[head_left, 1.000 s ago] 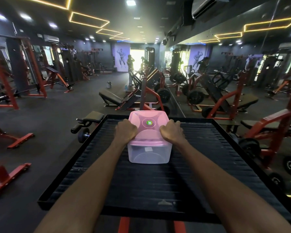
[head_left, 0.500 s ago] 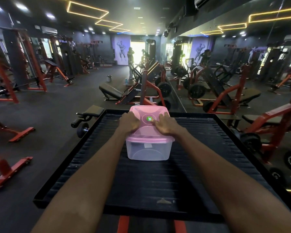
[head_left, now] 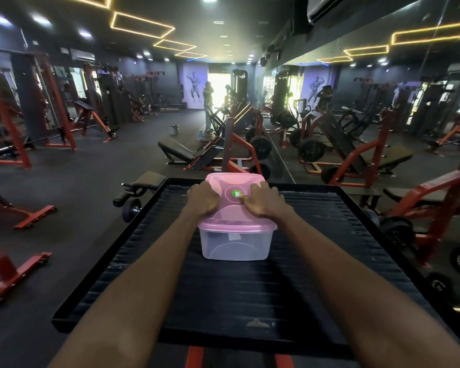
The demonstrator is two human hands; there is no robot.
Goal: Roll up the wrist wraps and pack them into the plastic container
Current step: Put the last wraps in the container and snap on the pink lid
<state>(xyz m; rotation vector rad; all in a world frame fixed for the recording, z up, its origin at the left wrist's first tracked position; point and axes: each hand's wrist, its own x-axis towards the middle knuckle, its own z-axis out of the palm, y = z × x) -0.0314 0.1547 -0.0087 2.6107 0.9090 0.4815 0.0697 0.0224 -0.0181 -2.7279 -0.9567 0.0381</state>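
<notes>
A translucent plastic container (head_left: 235, 245) with a pink lid (head_left: 237, 220) stands on a black ribbed platform (head_left: 250, 293). A green sticker (head_left: 237, 193) marks the lid's middle. My left hand (head_left: 203, 200) lies over the lid's left edge with its fingers curled down around it. My right hand (head_left: 262, 203) rests flat on the right half of the lid, fingers spread and the thumb beside the sticker. No wrist wraps are in sight, and I cannot make out anything through the container's cloudy wall.
The platform has a raised black rim (head_left: 104, 264). A padded bench end with a dumbbell (head_left: 133, 205) stands off its far left corner. Red gym machines with weight plates (head_left: 398, 229) crowd the right side, and a person (head_left: 208, 107) stands far back.
My right hand moved from the lid's right side onto its top and flattened. The left hand shifted slightly but stays at the left edge. The container has not moved.
</notes>
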